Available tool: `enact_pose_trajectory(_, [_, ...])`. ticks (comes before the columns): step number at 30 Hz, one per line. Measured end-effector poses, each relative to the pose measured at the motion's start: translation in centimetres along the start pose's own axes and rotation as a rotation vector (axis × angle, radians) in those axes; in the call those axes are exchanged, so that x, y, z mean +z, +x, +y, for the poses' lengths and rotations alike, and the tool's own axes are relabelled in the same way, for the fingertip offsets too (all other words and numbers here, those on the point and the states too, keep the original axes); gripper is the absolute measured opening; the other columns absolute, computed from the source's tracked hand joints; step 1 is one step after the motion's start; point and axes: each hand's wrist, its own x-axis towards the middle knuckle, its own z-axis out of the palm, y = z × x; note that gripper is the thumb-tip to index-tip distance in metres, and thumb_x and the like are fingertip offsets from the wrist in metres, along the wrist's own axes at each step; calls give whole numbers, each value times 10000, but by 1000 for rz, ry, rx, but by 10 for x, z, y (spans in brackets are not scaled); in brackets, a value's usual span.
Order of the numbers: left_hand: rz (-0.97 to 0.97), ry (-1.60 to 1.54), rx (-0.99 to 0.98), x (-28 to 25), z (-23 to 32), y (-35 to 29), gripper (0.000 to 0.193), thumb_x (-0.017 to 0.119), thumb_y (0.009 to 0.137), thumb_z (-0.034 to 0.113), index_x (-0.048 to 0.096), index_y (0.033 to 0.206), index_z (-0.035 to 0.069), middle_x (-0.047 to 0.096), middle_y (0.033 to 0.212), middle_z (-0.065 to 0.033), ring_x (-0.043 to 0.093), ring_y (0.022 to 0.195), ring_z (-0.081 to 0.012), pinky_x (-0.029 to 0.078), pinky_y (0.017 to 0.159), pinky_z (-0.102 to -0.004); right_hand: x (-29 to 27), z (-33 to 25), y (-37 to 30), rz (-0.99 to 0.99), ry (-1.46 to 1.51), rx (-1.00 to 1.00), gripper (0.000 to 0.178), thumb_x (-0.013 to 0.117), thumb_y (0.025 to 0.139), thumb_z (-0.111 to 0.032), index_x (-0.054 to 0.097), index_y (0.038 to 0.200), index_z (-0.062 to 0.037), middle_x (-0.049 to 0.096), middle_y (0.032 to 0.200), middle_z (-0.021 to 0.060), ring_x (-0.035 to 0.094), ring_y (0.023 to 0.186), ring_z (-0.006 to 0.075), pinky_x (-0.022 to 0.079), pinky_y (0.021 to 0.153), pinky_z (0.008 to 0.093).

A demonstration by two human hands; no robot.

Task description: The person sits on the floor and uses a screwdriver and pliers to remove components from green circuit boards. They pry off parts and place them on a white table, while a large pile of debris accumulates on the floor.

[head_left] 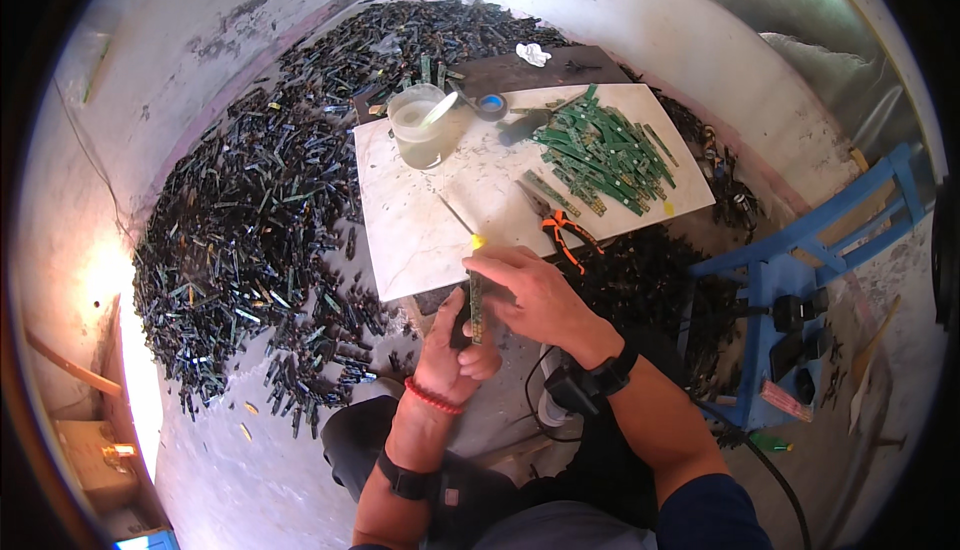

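Note:
My left hand [452,355] is closed around a narrow green circuit board strip [476,308], held upright just off the near table edge. A dark piece beside the strip is mostly covered by my fingers. My right hand [540,298] has its fingers closed at the strip's upper end. Just beyond those fingertips is a screwdriver [477,242] with a yellow handle, its thin shaft pointing to the far left; whether my right hand touches it I cannot tell. Orange-and-black pliers [567,230] lie at the table's near right edge.
On the pale board table [400,245] are a heap of green strips [605,155], a cloudy plastic tub [417,140] and a tape roll [491,106]. Dark strips [250,210] cover the floor at left. A blue chair [765,295] holding black devices stands at right.

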Motion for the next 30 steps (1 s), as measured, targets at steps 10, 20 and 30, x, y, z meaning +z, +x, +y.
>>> enact_pose_trajectory(10, [28, 11, -11, -4, -3, 3, 445, 352, 970, 489, 461, 722, 137, 289, 433, 47, 224, 341, -86, 197, 354, -234, 4, 14, 6, -11, -121, -115, 398, 671, 703, -29, 615, 1096, -61, 629, 1035, 102, 575, 991, 303, 464, 869, 384])
enact_pose_trajectory(20, [21, -24, -9, -1, 0, 0, 435, 364, 973, 461, 424, 675, 150, 298, 437, 44, 225, 341, -84, 196, 354, -231, 2, -4, -2, 34, -445, 200, 476, 661, 723, -50, 556, 1186, -88, 617, 961, 114, 591, 916, 334, 480, 801, 410])
enact_pose_trajectory(30, [34, -26, 25, 1, 0, 0, 425, 369, 974, 441, 413, 665, 153, 298, 435, 38, 224, 343, -83, 190, 351, -232, 11, 31, 3, 263, -362, 417, 309, 651, 758, -109, 586, 1054, -50, 596, 883, 173, 601, 764, 372, 490, 674, 431])
